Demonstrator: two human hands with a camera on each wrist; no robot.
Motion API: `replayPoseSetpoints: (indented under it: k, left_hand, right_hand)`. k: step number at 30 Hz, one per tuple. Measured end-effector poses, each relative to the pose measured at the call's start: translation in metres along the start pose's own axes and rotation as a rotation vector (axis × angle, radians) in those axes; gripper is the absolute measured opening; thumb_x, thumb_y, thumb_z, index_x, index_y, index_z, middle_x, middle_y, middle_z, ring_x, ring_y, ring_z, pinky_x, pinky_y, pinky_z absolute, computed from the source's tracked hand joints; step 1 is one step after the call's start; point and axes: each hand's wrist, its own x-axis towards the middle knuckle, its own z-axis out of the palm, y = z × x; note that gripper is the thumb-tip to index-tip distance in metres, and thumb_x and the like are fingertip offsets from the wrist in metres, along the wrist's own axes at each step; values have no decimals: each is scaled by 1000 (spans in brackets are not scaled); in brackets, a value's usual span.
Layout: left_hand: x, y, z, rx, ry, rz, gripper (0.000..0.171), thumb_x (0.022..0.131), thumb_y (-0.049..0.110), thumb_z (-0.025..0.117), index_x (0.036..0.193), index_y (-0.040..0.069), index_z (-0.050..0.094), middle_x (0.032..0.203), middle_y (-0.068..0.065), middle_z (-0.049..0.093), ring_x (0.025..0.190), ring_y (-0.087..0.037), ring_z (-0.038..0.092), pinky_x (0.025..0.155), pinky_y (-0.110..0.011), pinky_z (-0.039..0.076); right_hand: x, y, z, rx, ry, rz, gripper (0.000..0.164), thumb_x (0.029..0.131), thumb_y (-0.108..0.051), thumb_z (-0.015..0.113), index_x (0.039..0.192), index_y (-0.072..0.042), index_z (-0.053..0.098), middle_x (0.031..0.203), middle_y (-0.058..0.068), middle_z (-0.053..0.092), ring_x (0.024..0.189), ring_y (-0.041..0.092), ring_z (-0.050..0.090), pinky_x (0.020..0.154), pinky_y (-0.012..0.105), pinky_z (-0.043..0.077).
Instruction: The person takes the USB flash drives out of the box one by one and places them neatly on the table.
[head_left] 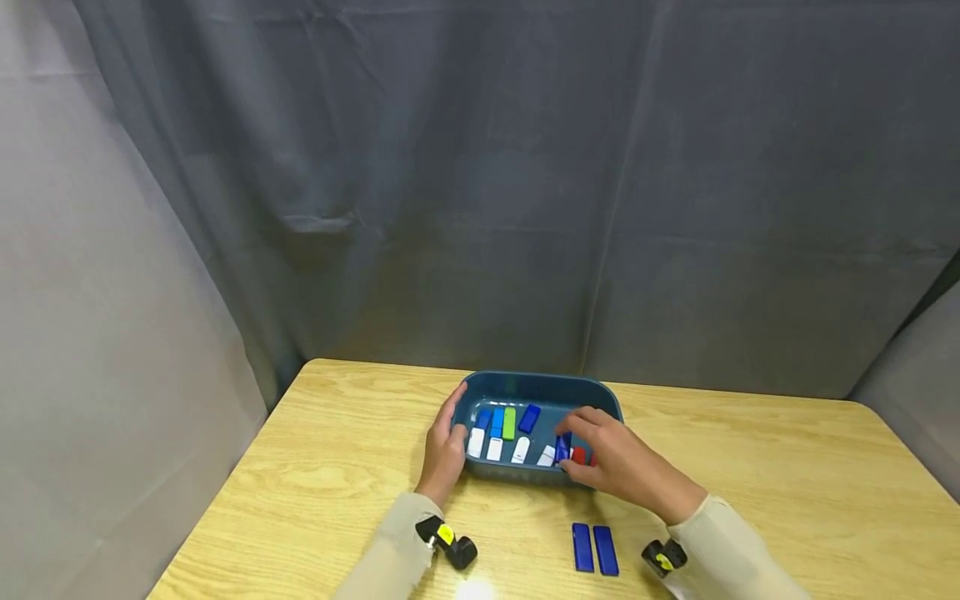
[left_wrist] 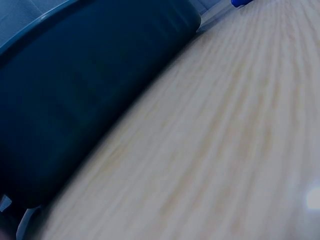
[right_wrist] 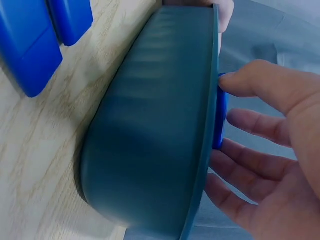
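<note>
A dark teal plastic bin point(head_left: 517, 474) stands on the table. At its left end my left hand point(head_left: 442, 454) grips the side, thumb near the rim. My right hand point(head_left: 621, 462) reaches over the bin's right front and pinches a blue USB stick point(head_left: 562, 447) between thumb and fingertips. In the right wrist view this blue stick point(right_wrist: 220, 115) shows just above the rim, partly hidden by the fingers. Inside the bin lie a green USB stick point(head_left: 509, 423), another dark blue stick point(head_left: 529, 418), several white ones and some red pieces point(head_left: 578, 455) partly behind the right hand.
Two blue USB sticks point(head_left: 595, 548) lie side by side on the wooden table point(head_left: 315, 467) in front of the bin. A grey curtain point(head_left: 480, 183) hangs behind the table's back edge. Each wrist wears a small black camera point(head_left: 450, 542).
</note>
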Motion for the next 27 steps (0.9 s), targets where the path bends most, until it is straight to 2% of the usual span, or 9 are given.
replayPoseSetpoints:
  k: [12,16,20,27]
  left_hand:
    - [2,-1,0,7,-1,-4,58,90,-7,38,147,7,40,152,-11,37,141,-28,29,114,-50,22]
    - [9,-19,3,12,-11,-6,59,91,-7,39,148,10,39,153,-8,36,142,-25,28,115,-48,21]
    - [15,-38,6,11,-8,7,61,91,-6,39,148,17,38,153,-1,36,142,-22,27,115,-48,20]
    - [15,-41,6,9,-1,12,63,90,-1,40,147,25,40,151,7,38,142,-18,29,115,-47,21]
  right_hand:
    - [-10,-8,-3,17,28,-56,34,78,-22,79,107,-13,65,108,-1,62,91,9,55,72,26,53]
    - [-15,-12,-4,22,12,-58,36,77,-21,80,108,-9,65,109,2,62,96,14,59,76,30,55]
    - [-19,-18,-6,30,-20,-26,36,77,-22,79,108,-9,66,109,1,61,98,16,60,81,32,55]
    - [-25,-26,-7,71,-54,9,33,79,-23,78,108,-13,65,112,-1,60,100,15,59,82,33,55]
